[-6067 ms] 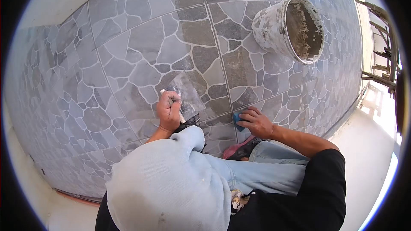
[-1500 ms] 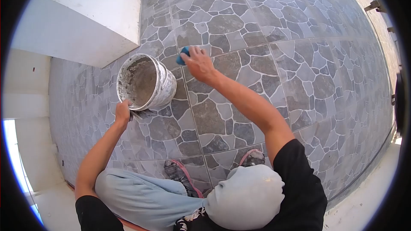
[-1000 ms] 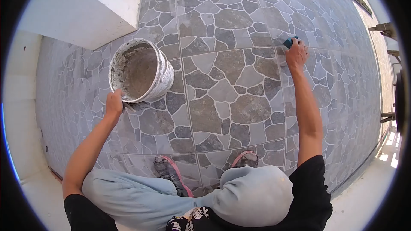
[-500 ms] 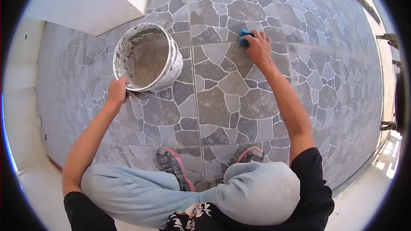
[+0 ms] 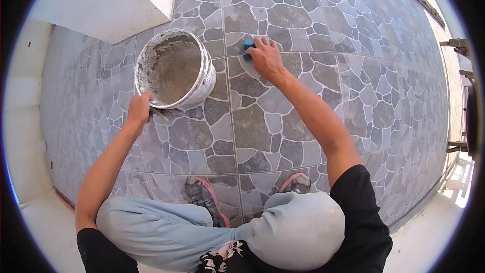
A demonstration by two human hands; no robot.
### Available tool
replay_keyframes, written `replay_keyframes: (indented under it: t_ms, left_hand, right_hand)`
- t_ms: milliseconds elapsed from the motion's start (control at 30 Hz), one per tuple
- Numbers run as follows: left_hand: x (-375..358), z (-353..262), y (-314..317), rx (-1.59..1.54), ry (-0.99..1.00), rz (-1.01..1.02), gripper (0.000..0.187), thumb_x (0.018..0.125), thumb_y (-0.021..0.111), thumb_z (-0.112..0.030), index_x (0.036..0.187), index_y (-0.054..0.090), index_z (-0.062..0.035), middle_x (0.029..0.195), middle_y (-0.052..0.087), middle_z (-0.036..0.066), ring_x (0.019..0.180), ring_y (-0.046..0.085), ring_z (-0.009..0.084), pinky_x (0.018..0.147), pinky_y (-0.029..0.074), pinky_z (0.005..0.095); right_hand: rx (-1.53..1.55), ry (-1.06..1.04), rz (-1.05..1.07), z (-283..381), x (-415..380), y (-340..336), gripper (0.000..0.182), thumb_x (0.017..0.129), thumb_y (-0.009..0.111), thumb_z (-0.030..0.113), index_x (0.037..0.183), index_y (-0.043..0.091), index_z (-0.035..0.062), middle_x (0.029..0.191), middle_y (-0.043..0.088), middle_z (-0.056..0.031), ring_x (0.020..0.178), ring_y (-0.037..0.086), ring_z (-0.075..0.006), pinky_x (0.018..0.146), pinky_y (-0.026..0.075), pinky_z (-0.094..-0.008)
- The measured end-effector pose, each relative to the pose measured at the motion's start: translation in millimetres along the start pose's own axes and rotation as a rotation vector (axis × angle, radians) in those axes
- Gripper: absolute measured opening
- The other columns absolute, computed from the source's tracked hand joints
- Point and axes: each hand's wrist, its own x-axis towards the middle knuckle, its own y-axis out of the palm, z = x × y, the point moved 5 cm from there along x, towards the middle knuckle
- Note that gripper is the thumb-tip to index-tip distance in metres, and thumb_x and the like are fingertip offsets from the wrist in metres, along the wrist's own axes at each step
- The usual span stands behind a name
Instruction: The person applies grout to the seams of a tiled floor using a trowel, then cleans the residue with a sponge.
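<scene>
My right hand [image 5: 266, 59] is closed around a blue sponge [image 5: 248, 49], pressed to the tiled floor along a straight joint between tiles. To its left stands a white bucket [image 5: 206, 77], smeared with grey and tilted toward me, with a layer of grey-brown material in the bottom. My left hand [image 5: 139, 109] grips the bucket's near rim, thumb over the edge. Just below the rim, beside that hand, thin greyish strips [image 5: 159, 113] poke out; their kind is unclear.
Stone-patterned tiles [image 5: 251, 127] spread all around. A white pillar [image 5: 136, 5] rises from the floor behind the bucket. My shoes [image 5: 201, 192] are planted close in front of me. A pale wall [image 5: 25, 91] runs along the left, and wooden pieces [image 5: 457, 46] jut in at the right edge.
My right hand has slid left along the tile joint with the sponge, closer to the bucket. My left hand stays on the rim, and the bucket has hardly moved.
</scene>
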Motion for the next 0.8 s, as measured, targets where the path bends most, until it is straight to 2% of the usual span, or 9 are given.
replay_keyframes:
  t_ms: [100, 200, 267, 333, 467, 600, 633, 700, 800]
  left_hand:
    - [-3, 0, 3, -0.017, -0.004, -0.02, 0.04, 0.088, 0.054, -0.029, 0.063, 0.056, 0.0018, 0.054, 0.054, 0.01, 0.043, 0.05, 0.0197, 0.041, 0.036, 0.037]
    - [1, 4, 2, -0.007, 0.026, -0.067, 0.04, 0.088, 0.053, -0.028, 0.063, 0.055, 0.0024, 0.054, 0.052, 0.011, 0.043, 0.05, 0.02, 0.043, 0.037, 0.0378]
    - [8, 9, 0, 0.01, 0.017, -0.066, 0.038, 0.087, 0.053, -0.029, 0.064, 0.056, 0.0002, 0.054, 0.054, 0.011, 0.038, 0.048, 0.0205, 0.039, 0.034, 0.036]
    - [2, -1, 2, 0.026, 0.033, -0.052, 0.037, 0.087, 0.053, -0.029, 0.064, 0.057, -0.0005, 0.054, 0.054, 0.011, 0.038, 0.048, 0.0202, 0.038, 0.034, 0.0352]
    - [5, 7, 0, 0.02, -0.016, -0.02, 0.036, 0.087, 0.052, -0.03, 0.065, 0.057, -0.0027, 0.054, 0.054, 0.01, 0.038, 0.048, 0.0194, 0.038, 0.033, 0.0338]
    - [-5, 4, 5, -0.022, 0.017, -0.047, 0.037, 0.087, 0.053, -0.028, 0.065, 0.055, 0.0018, 0.054, 0.052, 0.012, 0.041, 0.048, 0.0206, 0.04, 0.034, 0.0367]
    - [-3, -3, 3, -0.013, 0.03, -0.075, 0.037, 0.087, 0.053, -0.028, 0.065, 0.056, 0.002, 0.054, 0.052, 0.012, 0.041, 0.048, 0.0208, 0.04, 0.034, 0.0368]
    - [2, 4, 0, 0.001, 0.044, -0.071, 0.037, 0.087, 0.053, -0.028, 0.065, 0.056, 0.001, 0.054, 0.053, 0.011, 0.04, 0.048, 0.0205, 0.039, 0.034, 0.0365]
    - [1, 1, 3, 0.02, 0.041, -0.043, 0.036, 0.087, 0.053, -0.029, 0.065, 0.058, -0.0002, 0.054, 0.054, 0.011, 0.039, 0.049, 0.0201, 0.038, 0.034, 0.0357]
  right_hand:
    - [-0.063, 0.142, 0.02, -48, -20, -26, 0.013, 0.082, 0.065, 0.011, 0.087, 0.076, 0.0136, 0.11, 0.06, -0.0084, 0.109, 0.056, -0.0271, 0.087, 0.044, -0.0441]
    - [-0.082, 0.083, 0.004, -7, 1, -5, 0.011, 0.082, 0.065, 0.012, 0.085, 0.075, 0.0125, 0.109, 0.06, -0.009, 0.109, 0.056, -0.0283, 0.087, 0.044, -0.0441]
    - [-0.004, -0.042, -0.012, 44, 19, 17, 0.01, 0.082, 0.065, 0.012, 0.083, 0.075, 0.0119, 0.108, 0.06, -0.0093, 0.109, 0.056, -0.0292, 0.086, 0.045, -0.0446]
    - [-0.044, -0.059, -0.013, 70, 34, 28, 0.009, 0.082, 0.065, 0.012, 0.082, 0.074, 0.012, 0.108, 0.06, -0.0094, 0.11, 0.056, -0.0289, 0.087, 0.045, -0.0448]
    - [0.0, 0.016, 0.001, 11, 6, 0, 0.01, 0.082, 0.065, 0.013, 0.083, 0.075, 0.0121, 0.108, 0.06, -0.0094, 0.11, 0.057, -0.0288, 0.087, 0.045, -0.0447]
    - [0.001, 0.052, -0.018, -25, -11, -16, 0.01, 0.082, 0.065, 0.013, 0.084, 0.075, 0.0118, 0.108, 0.061, -0.0089, 0.109, 0.057, -0.0294, 0.087, 0.045, -0.0451]
    - [-0.059, 0.061, 0.012, -14, -6, -8, 0.01, 0.082, 0.066, 0.013, 0.085, 0.075, 0.0119, 0.109, 0.061, -0.0084, 0.109, 0.057, -0.0295, 0.087, 0.045, -0.0453]
    - [0.025, 0.017, 0.034, 20, 12, 8, 0.009, 0.082, 0.065, 0.013, 0.083, 0.074, 0.012, 0.109, 0.062, -0.0085, 0.109, 0.058, -0.0299, 0.088, 0.045, -0.0449]
    - [0.093, -0.093, -0.026, 73, 43, 33, 0.009, 0.082, 0.065, 0.012, 0.08, 0.073, 0.012, 0.106, 0.065, -0.0075, 0.109, 0.06, -0.0287, 0.089, 0.048, -0.0416]
